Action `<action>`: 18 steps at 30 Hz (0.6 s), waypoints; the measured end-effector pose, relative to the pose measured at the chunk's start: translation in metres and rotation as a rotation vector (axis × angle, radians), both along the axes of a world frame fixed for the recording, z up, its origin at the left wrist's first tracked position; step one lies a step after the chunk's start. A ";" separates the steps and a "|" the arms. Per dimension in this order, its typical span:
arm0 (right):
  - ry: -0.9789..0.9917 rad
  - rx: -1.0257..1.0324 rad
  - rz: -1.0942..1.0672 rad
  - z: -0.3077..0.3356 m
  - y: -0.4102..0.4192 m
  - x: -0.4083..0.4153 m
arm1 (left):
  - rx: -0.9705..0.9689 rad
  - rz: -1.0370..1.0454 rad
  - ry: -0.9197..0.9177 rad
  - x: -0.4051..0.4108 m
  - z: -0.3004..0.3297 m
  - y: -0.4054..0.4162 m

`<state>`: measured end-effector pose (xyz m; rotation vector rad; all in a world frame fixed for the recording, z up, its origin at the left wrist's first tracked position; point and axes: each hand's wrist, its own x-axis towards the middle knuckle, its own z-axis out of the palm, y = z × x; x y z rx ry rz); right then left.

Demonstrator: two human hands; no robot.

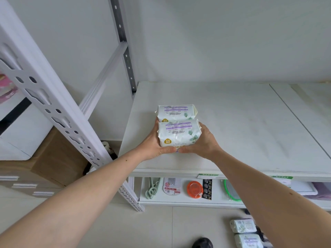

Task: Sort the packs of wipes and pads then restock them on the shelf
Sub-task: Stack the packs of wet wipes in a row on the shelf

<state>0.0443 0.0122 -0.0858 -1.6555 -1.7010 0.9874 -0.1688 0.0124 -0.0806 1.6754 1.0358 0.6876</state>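
On the shelf (232,122), we should slide both packs (177,133) back squarely, left hand (154,145) and right hand (202,144) clasping their sides, edges aligned.

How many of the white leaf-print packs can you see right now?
4: near pack held between both hands on the shelf, far pack right behind it, two floor packs bottom right. More may be hidden.

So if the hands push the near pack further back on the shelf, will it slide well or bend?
The near pack looks soft and puffy, so it probably dents under the fingers. Its glossy wrap should slide on the smooth shelf, likely nudging the far pack.
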 end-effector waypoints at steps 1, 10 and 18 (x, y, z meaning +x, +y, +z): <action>-0.004 0.019 0.003 -0.001 0.005 -0.003 | -0.002 0.002 0.003 -0.003 0.000 0.004; 0.007 0.090 -0.025 -0.003 0.046 -0.019 | 0.019 0.038 -0.003 -0.016 -0.004 0.049; 0.021 0.123 -0.047 -0.001 0.092 -0.020 | -0.009 0.110 -0.026 -0.014 -0.005 0.091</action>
